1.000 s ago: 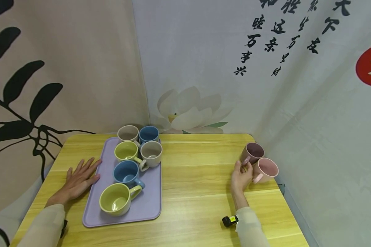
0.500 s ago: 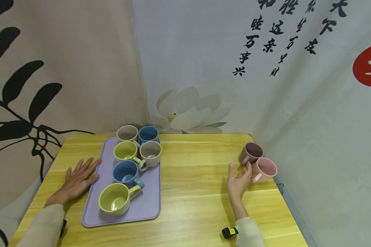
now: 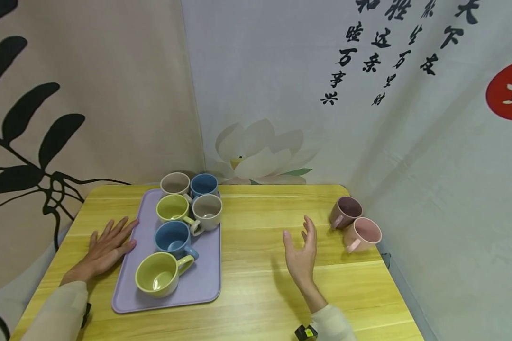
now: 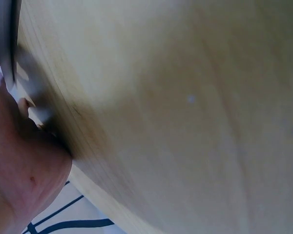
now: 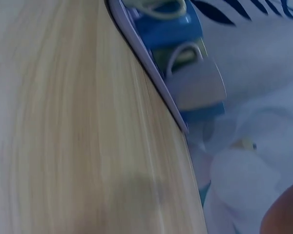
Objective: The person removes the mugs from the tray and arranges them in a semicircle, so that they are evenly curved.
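left grip (image 3: 104,249) touches tray (image 3: 205,279), long axis pointing forward.

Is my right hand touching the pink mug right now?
Apart. The head view shows wooden tabletop between the right hand and the pink mug.

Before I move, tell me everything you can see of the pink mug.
The pink mug is smooth and looks ceramic, with a round rim and one loop handle pointing toward the near left in the head view. It stands mouth up near the right edge of the wooden table; no contents show inside. The mauve mug is close behind its left side, though whether they touch is unclear. The right grip is off to its left, not touching it.
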{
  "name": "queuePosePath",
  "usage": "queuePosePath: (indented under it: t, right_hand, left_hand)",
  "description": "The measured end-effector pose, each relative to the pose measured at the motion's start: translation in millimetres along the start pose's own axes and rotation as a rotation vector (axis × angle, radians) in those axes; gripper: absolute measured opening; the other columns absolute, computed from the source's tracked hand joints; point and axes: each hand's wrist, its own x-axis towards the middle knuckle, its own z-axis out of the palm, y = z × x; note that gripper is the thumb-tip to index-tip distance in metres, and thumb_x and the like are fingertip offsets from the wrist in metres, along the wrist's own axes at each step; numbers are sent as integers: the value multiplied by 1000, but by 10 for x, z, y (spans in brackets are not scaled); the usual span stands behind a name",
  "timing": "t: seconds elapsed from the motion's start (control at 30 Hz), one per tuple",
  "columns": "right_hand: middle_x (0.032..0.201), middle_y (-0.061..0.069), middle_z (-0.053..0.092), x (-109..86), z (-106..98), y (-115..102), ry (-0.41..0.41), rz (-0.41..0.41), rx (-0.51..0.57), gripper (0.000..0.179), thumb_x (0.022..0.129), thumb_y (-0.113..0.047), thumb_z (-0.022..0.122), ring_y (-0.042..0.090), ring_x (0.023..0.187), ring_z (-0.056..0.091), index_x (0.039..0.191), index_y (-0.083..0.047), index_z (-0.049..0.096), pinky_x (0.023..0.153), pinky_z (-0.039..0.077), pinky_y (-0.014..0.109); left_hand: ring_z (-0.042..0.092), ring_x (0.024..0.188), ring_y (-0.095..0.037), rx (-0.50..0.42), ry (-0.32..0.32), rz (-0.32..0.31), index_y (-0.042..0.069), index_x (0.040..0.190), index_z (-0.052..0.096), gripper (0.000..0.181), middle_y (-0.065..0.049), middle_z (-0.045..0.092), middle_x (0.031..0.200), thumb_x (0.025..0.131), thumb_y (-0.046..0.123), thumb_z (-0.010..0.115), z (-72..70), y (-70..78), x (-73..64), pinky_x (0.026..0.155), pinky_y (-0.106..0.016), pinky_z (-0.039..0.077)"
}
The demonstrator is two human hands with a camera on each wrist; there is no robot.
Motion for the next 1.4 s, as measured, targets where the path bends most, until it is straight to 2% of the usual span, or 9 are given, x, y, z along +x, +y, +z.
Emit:
queuePosePath:
  t: [0.13, 0.27, 0.53, 0.67, 0.87, 1.0, 1.17, 1.4]
  right_hand:
    - [179, 14, 41, -82, 153, -102, -141, -35, 11, 74, 109, -18, 75, 45, 166, 39, 173, -12, 39, 133, 39, 67]
    - [179, 12, 44, -159, 290, -198, -242, -50, 2, 74, 108, -20, 77, 46, 165, 43, 172, -14, 41, 133, 41, 65]
    - [176, 10, 50, -296, 519, -351, -380, -101, -6, 74, 105, -24, 79, 38, 161, 50, 170, -17, 46, 128, 49, 59]
    - [176, 9, 50, -354, 625, -403, -439, -156, -9, 75, 105, -26, 79, 35, 162, 51, 171, -18, 45, 126, 52, 55]
    - [176, 10, 50, -441, 768, -476, -528, -216, 15, 76, 105, -24, 79, 35, 164, 49, 172, -16, 43, 125, 53, 59]
    - [175, 12, 51, -497, 840, -542, -599, -229, 32, 75, 106, -25, 79, 37, 163, 51, 171, -13, 44, 124, 53, 60]
    - [175, 11, 51, -575, 911, -604, -687, -257, 24, 74, 106, -27, 79, 35, 162, 53, 171, -17, 45, 128, 51, 55]
    - [177, 7, 50, -658, 1013, -656, -833, -358, -22, 78, 106, -28, 80, 28, 167, 47, 172, -18, 41, 136, 43, 48]
  left_hand:
    - [-9, 170, -67, 1, -1, -1, 19, 182, 19, 74, -33, 6, 188, 120, 53, 43, 4, -6, 3, 124, -93, -13]
    - [-10, 170, -67, -4, -2, -1, 20, 182, 19, 74, -33, 5, 188, 120, 53, 43, 5, -7, 2, 124, -93, -13]
    - [-8, 170, -68, -4, 3, 6, 20, 182, 19, 74, -32, 6, 188, 120, 52, 44, 5, -2, -2, 124, -93, -11]
    - [-8, 170, -67, -3, 4, 6, 20, 182, 19, 74, -32, 6, 188, 120, 51, 44, 6, -5, -2, 124, -93, -12]
    - [-8, 170, -68, 4, 4, 1, 20, 182, 20, 74, -32, 6, 188, 120, 52, 44, 8, -8, 7, 124, -93, -12]
    - [-8, 170, -68, 9, 4, -2, 19, 182, 20, 74, -32, 6, 188, 120, 52, 43, 8, -11, 11, 124, -94, -12]
    - [-8, 170, -68, 9, 1, -6, 20, 182, 20, 73, -32, 6, 188, 120, 52, 43, 12, -10, 14, 124, -93, -12]
    - [-10, 170, -67, 5, -4, -18, 19, 182, 20, 74, -32, 5, 188, 120, 52, 43, 13, -1, 14, 124, -93, -14]
